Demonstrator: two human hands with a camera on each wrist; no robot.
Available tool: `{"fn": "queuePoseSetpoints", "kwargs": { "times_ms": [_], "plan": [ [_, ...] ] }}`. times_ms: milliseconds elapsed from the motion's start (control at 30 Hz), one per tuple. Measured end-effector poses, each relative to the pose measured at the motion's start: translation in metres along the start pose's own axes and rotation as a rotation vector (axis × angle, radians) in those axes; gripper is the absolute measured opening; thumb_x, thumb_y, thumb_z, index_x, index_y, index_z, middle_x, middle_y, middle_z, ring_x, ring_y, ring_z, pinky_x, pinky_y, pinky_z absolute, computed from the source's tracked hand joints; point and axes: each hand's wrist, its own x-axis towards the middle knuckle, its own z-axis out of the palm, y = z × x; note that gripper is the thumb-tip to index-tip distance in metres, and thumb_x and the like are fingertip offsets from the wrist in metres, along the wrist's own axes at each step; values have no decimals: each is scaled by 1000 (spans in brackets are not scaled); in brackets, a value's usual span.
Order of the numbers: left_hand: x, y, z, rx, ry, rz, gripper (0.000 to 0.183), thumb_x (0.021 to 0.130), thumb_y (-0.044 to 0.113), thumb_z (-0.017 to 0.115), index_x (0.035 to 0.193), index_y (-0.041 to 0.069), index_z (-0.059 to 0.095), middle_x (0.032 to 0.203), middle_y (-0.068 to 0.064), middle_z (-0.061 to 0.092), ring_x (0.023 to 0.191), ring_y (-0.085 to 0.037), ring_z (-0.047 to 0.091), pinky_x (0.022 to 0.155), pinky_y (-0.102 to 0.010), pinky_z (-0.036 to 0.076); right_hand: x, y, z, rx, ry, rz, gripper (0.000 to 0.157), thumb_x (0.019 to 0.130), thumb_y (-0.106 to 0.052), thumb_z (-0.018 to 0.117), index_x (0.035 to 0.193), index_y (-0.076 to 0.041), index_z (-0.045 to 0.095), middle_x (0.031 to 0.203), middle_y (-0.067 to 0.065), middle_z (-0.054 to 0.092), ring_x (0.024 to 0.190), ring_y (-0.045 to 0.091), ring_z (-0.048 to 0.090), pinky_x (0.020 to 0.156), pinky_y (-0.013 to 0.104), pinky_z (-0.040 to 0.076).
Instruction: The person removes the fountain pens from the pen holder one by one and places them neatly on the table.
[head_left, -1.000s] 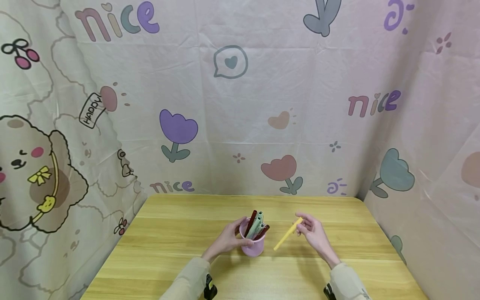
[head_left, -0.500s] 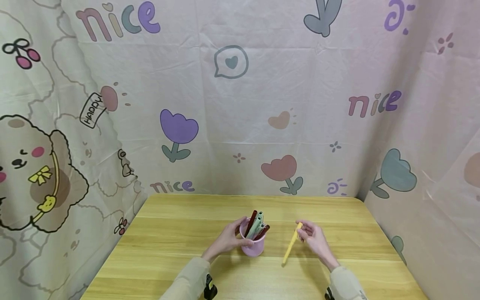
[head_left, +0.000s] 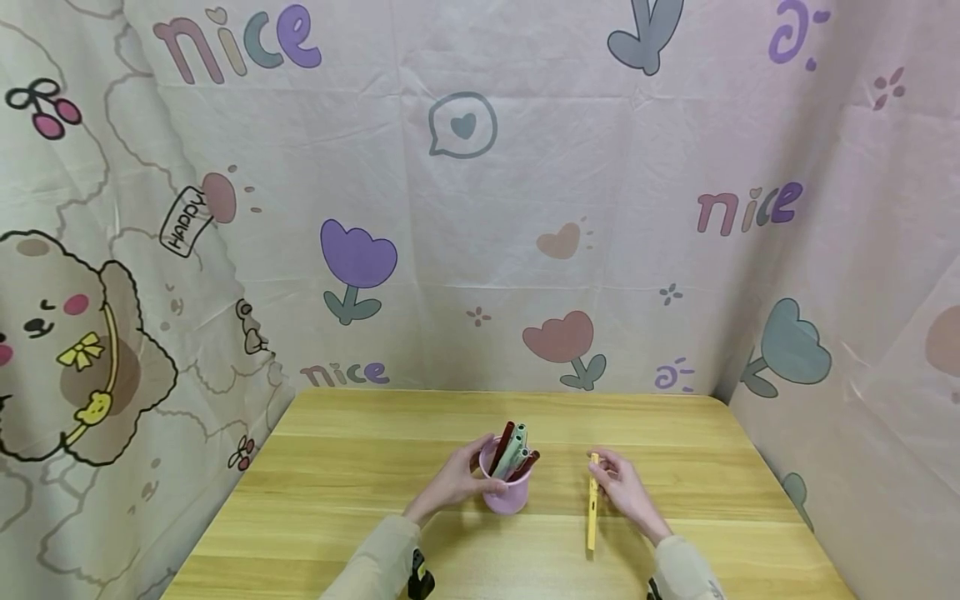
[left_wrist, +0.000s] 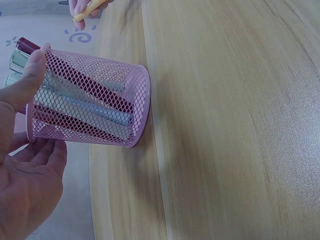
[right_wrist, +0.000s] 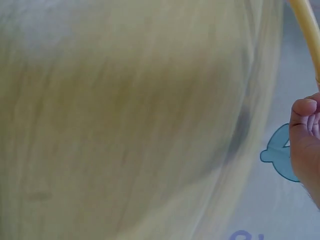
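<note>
My left hand (head_left: 453,477) grips a pink mesh pen holder (head_left: 506,500) near its rim, the thumb on the near side and the fingers round the back. In the left wrist view the pen holder (left_wrist: 90,107) stands on the wooden table with dark red pens (left_wrist: 80,82) and pale green pens (left_wrist: 19,60) inside. To its right, my right hand (head_left: 626,490) pinches a yellow pen (head_left: 592,518) by its upper end. That pen points down toward the front of the table. Only part of the right hand (right_wrist: 306,142) and the yellow pen (right_wrist: 307,35) shows in the right wrist view.
The wooden table (head_left: 360,450) reaches back to a printed cloth (head_left: 465,208) hung behind it. More cloth hangs along the left and right sides. Each sleeve has a dark device at the wrist, such as the left wrist device (head_left: 420,575).
The yellow pen has swung from slanting down-left to nearly straight toward the front, and my right hand has lowered a little toward the near edge. The left hand and pen holder stay put.
</note>
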Motion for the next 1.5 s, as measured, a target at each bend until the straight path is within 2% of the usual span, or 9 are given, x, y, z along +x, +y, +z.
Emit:
{"fn": "queuePoseSetpoints", "kwargs": {
  "times_ms": [267,533,767,1067,1500],
  "plan": [
    [-1,0,1,11,5,-4,94,82,18,83,152,-12,28,154,-30,42,140,-47,46,117,-57,40,1,6,6,-49,20,-11,37,102,-8,56,133,11,52,92,9,54,57,7,49,45,15,40],
    [-1,0,1,10,9,-6,94,82,17,83,153,-11,28,154,-30,42,140,-47,46,117,-57,40,6,12,11,-184,65,-32,32,96,-8,65,123,10,60,89,7,60,64,2,53,52,15,46],
    [0,-1,1,13,9,-6,94,83,17,83,152,-12,27,154,-30,42,140,-48,45,118,-58,39,9,17,14,-177,14,-2,40,90,-9,73,122,11,58,83,7,58,54,5,49,44,16,44],
    [-1,0,1,-1,9,-6,94,83,16,83,152,-13,26,154,-31,41,140,-48,45,118,-59,39,9,19,14,-232,-75,-48,49,88,-8,74,130,9,54,82,9,55,55,7,49,46,15,47],
    [-1,1,1,-7,8,-8,94,83,18,83,153,-11,27,155,-31,40,141,-48,44,118,-59,38,10,19,18,-251,-83,-23,42,87,-8,75,121,9,57,76,3,51,53,6,46,45,14,43]
  ]
}}
